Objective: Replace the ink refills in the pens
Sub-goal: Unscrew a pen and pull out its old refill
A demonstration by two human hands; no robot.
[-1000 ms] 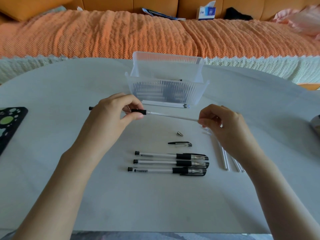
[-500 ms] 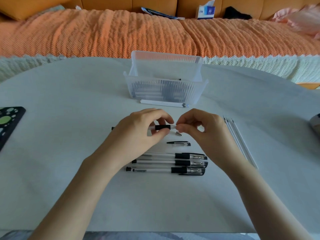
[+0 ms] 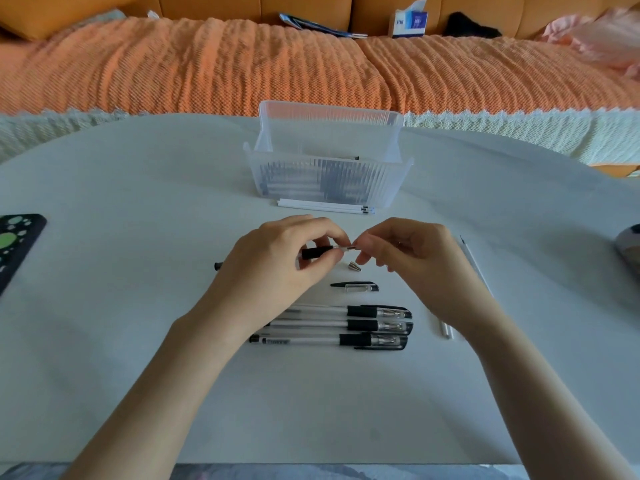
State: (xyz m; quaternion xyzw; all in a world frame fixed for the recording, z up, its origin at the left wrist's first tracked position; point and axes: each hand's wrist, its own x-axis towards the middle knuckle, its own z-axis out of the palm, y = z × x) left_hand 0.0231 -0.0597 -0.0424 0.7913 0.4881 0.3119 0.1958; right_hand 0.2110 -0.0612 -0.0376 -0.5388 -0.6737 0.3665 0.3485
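My left hand [image 3: 277, 261] grips a pen barrel [image 3: 313, 252] by its black grip, its tail sticking out left. My right hand [image 3: 412, 258] pinches the refill's tip at the barrel's open front end. A small metal nose cone [image 3: 354, 266] lies on the table just below the two hands. A loose pen cap [image 3: 356, 286] lies below that. Three capped pens [image 3: 346, 326] lie in a row nearer to me. Loose white refills [image 3: 446, 329] show beside my right wrist, partly hidden. More refills [image 3: 325, 206] lie in front of the box.
A clear ribbed plastic box [image 3: 329, 183] with pens inside stands at the table's far middle. A black case with green dots [image 3: 17, 244] sits at the left edge, a dark object [image 3: 628, 249] at the right edge. An orange sofa lies beyond.
The refill, half out of the barrel a second ago, has been pushed in almost fully. Both hands came together and moved nearer to me, over the nose cone.
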